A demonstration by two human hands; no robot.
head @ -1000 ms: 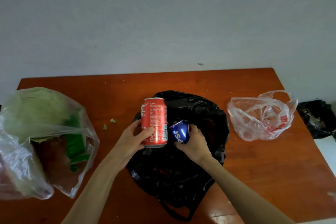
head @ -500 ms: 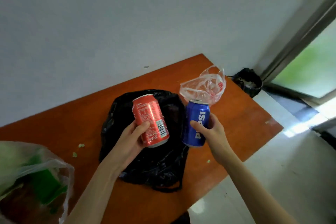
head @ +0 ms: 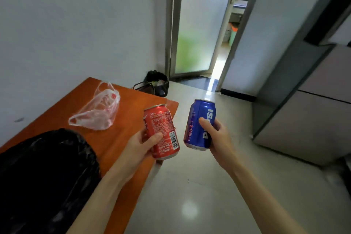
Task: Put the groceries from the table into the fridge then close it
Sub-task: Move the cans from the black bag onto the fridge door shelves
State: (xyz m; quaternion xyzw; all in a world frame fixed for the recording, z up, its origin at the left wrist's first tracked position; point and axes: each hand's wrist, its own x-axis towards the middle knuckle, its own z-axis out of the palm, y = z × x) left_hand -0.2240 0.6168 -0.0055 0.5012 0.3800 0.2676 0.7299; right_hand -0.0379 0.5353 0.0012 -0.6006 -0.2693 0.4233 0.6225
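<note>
We see the left hand [head: 140, 145] gripping a red Coca-Cola can [head: 161, 131], thumb curled across its label, the can tilted slightly with its top leaning left, held above the right edge of the orange wooden surface [head: 121, 119]. The right hand [head: 218, 137] grips a blue Pepsi can [head: 199, 119], thumb across the lettering, held above the pale floor [head: 199, 195] just right of the surface. The two cans stand near each other but apart. On the surface we note a crumpled clear plastic bag [head: 98, 114] with red print toward the far end and a black plastic bag [head: 45, 167] at the near left. A grey fridge [head: 311, 112], its doors shut, stands at the right. A black-lined bin [head: 155, 82] sits on the floor beyond the surface, beside a frosted glass door [head: 197, 24].
</note>
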